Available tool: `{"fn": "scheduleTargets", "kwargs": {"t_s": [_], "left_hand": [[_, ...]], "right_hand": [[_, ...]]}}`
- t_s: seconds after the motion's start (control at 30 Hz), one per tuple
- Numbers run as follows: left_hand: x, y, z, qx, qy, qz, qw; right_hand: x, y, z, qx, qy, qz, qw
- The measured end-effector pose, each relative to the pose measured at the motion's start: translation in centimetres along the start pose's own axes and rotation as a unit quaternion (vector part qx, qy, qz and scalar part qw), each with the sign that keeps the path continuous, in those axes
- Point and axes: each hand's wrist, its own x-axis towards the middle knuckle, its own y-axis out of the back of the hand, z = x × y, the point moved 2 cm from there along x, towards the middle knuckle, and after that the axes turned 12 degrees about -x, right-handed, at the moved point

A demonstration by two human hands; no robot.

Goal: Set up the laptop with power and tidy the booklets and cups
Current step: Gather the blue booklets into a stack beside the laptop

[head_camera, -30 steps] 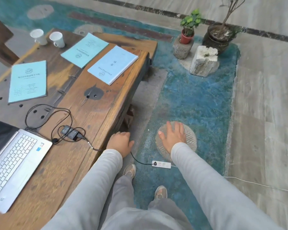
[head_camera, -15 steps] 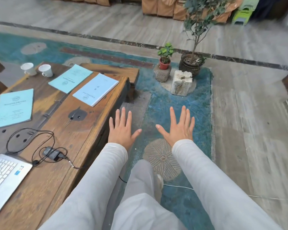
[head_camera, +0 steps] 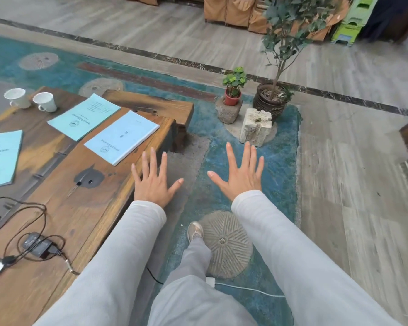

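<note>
A wooden table [head_camera: 85,208] fills the left. Three booklets [head_camera: 121,136] lie apart at upper left, beyond them two cups [head_camera: 45,102]; the power adapter [head_camera: 37,244] sits lower left. The left hand [head_camera: 152,182] and right hand [head_camera: 240,175], mid-frame, are spread wide, empty.

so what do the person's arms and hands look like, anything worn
Both arms are in long, light grey sleeves of soft-looking fabric that end at the wrists. The left hand and right hand are bare: no gloves, rings or watch visible.
</note>
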Motion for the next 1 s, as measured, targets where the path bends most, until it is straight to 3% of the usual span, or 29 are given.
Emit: {"fn": "scheduleTargets", "kwargs": {"t_s": [0.37, 0.67, 0.87, 0.93, 1.0], "left_hand": [[15.9, 0.5, -7.1, -0.052, 0.185, -0.045, 0.98], [21.4, 0.9, -10.5, -0.129, 0.308, -0.033, 0.942], [24.3, -1.1, -12.7, -0.217, 0.415, -0.012, 0.883], [25.4, -2.1, -13.3, -0.292, 0.463, 0.012, 0.837], [26.7, -3.1, -13.3, -0.401, 0.524, 0.062, 0.749]], "right_hand": [[24.3, -0.9, -10.9, 0.021, 0.123, -0.105, 0.987], [33.1, -1.5, -21.8, 0.041, 0.283, -0.16, 0.945], [37.1, -4.3, -28.4, 0.001, 0.388, -0.167, 0.906], [38.7, -6.0, -30.6, -0.02, 0.419, -0.183, 0.889], [40.4, -7.4, -32.6, -0.034, 0.434, -0.208, 0.876]]}}
